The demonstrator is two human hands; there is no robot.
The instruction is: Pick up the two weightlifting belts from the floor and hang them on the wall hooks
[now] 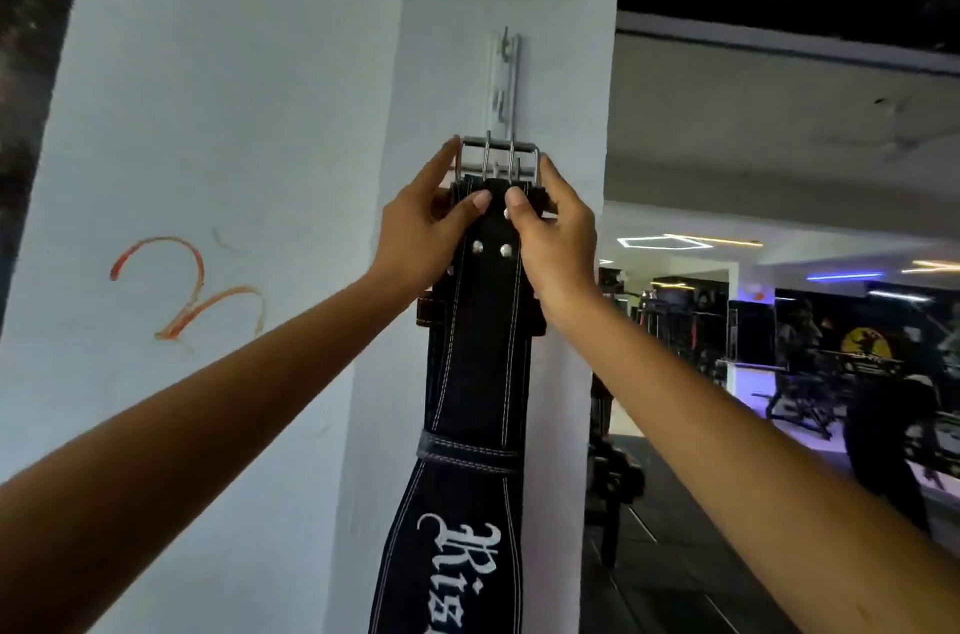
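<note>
Belt [478, 373], black: long axis vertical against white pillar [260, 114]. Buckle [497, 159] uppermost, just below hook rack [505, 77]. Left hand [431, 228] and right hand [553, 231] both pinching buckle end, equally near.

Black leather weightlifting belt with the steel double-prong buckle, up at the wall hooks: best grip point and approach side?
Grip the black leather weightlifting belt at the strap end just under its steel double-prong buckle, one hand per edge, from the front. The left hand and right hand do so now; that leaves the buckle frame free for the metal wall hook rack.
</note>
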